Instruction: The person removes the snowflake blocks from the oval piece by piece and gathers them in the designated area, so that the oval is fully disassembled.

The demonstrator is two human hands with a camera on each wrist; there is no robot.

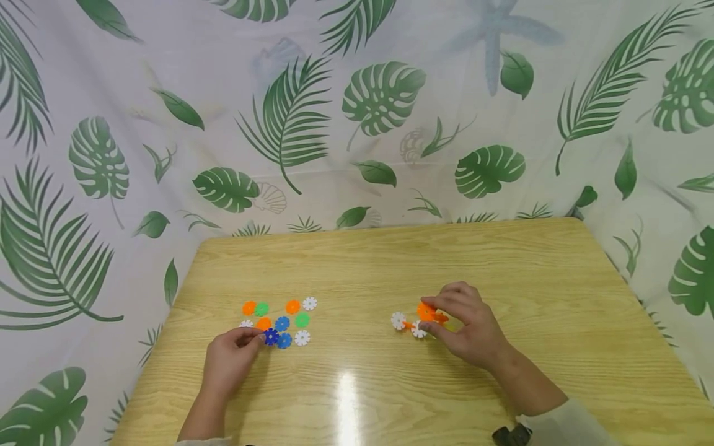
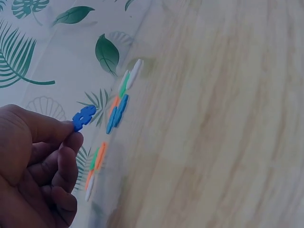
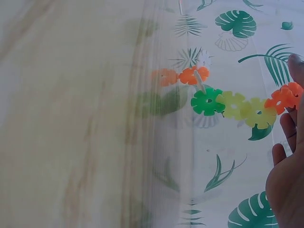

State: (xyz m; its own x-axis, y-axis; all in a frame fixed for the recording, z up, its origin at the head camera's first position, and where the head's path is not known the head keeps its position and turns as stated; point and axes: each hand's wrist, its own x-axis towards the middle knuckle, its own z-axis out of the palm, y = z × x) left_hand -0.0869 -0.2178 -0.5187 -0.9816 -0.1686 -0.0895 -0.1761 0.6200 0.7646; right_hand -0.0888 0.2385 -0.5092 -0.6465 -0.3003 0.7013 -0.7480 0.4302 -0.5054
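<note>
My left hand [image 1: 230, 362] pinches a dark blue snowflake disc [image 2: 84, 117] between thumb and forefinger, over the near side of a group of loose discs. At the right, my right hand [image 1: 471, 323] grips a chain of interlocked snowflake discs by its orange end disc [image 3: 284, 98]. In the right wrist view, two yellow discs [image 3: 259, 113] and a green disc [image 3: 208, 101] follow in the chain, then another orange disc [image 3: 194, 75]. In the head view, a white disc [image 1: 398, 321] forms the chain's left end, with a second white one near my right thumb.
Loose discs lie at the left of the wooden table [image 1: 357, 266]: orange [image 1: 292, 306], green [image 1: 302, 319], lighter blue [image 1: 282, 323] and white [image 1: 302, 337]. A leaf-patterned cloth [image 1: 334, 142] hangs behind the table and along both sides.
</note>
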